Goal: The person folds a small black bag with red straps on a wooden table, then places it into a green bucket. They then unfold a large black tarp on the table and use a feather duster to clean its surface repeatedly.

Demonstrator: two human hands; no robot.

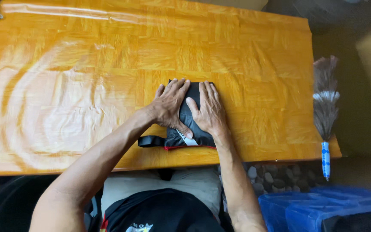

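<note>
Glossy orange wood-patterned table fills the head view, and we press both hands flat on a folded black bag near its front edge. Our left hand and right hand lie open, fingers spread, side by side on the bag. Its black strap sticks out leftward. Beside the table's right edge hangs a feather duster.
</note>
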